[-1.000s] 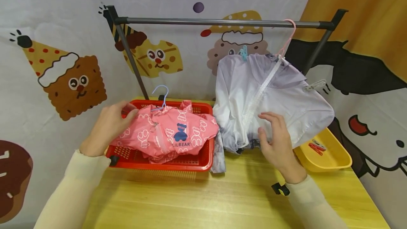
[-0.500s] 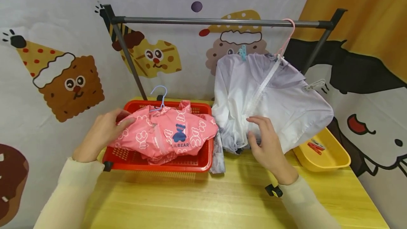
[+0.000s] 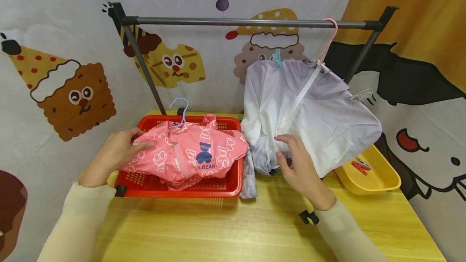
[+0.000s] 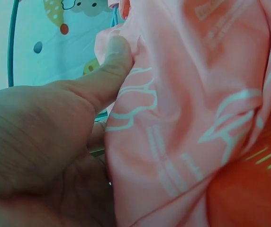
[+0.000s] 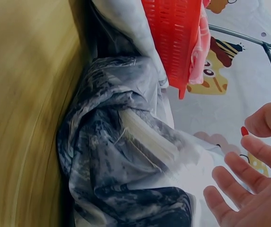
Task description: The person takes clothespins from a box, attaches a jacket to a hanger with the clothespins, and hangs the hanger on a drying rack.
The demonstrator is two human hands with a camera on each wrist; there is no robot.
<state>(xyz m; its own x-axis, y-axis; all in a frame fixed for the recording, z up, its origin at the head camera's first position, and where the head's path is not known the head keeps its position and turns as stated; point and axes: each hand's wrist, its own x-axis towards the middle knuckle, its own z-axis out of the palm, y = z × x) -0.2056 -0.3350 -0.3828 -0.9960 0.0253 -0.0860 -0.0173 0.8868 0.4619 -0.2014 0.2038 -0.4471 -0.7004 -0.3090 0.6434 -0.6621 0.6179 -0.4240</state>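
My left hand (image 3: 111, 155) is at the left end of a pink jacket (image 3: 205, 132) printed with white bears and a dark blue bear. Its thumb (image 4: 119, 52) lies over the fabric in the left wrist view, while the fingers go behind it; how firmly they hold is hidden. A blue hanger (image 3: 185, 110) sticks up from the collar. The jacket lies in a red basket (image 3: 182, 194). My right hand (image 3: 300, 169) is spread with nothing gripped, in front of a white-and-lilac jacket (image 3: 327, 120). Whether its fingertips touch that jacket cannot be told.
A grey rack rail (image 3: 218, 22) spans the back, with the white jacket's pink hanger (image 3: 332, 37) on it. Blue (image 3: 276, 58) and white clothespins (image 3: 360, 95) clip that jacket. A yellow tray (image 3: 382, 179) with red clothespins (image 3: 359, 167) stands right. The wooden table (image 3: 204, 229) lies below.
My left thumb has slid down along the pink jacket's left end, and the hand has shifted left. My right hand has moved left across the white jacket's front. The view has shifted slightly.
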